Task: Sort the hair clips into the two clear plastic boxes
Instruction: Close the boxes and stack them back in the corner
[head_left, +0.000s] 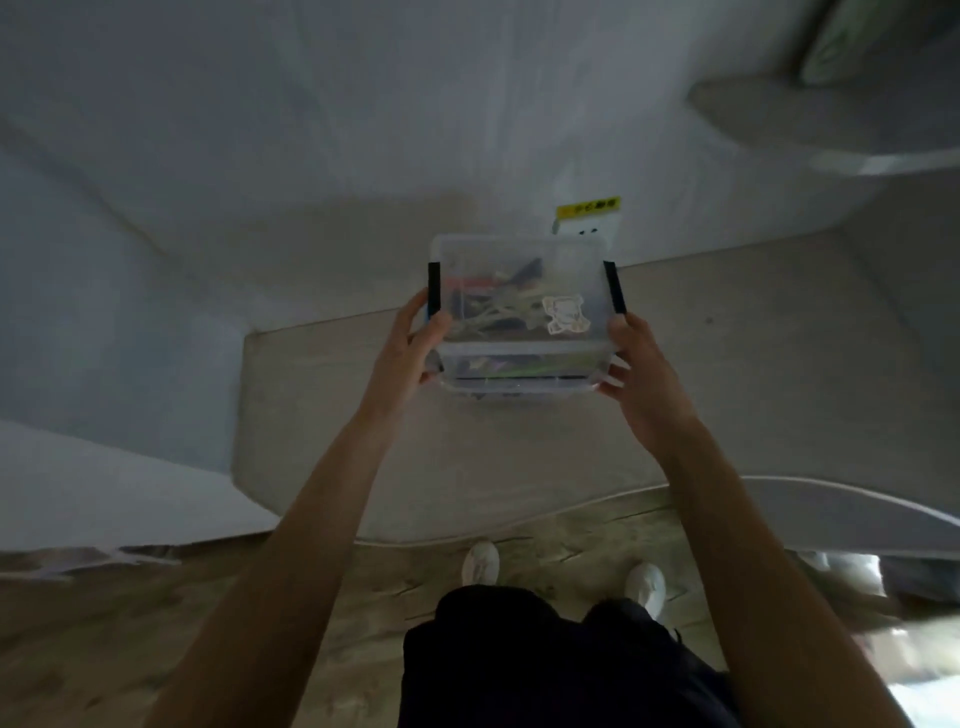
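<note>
Two boxes are stacked, the upper box on the lower box, hair clips inside. The left hand is on their left side, the right hand on their right, above a surface. Shoes stand on the floor below.

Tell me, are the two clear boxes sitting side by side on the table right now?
No, the two clear boxes are stacked one on the other and held up between the left hand and right hand.

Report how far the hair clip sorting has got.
Done: clips already lie inside both stacked clear boxes, top box lidded with black latches, lower box beneath it. In hand: the left hand and right hand carry the stack above the beige surface. Left: no loose clips show; whether they are correctly sorted is too blurred to tell.
</note>
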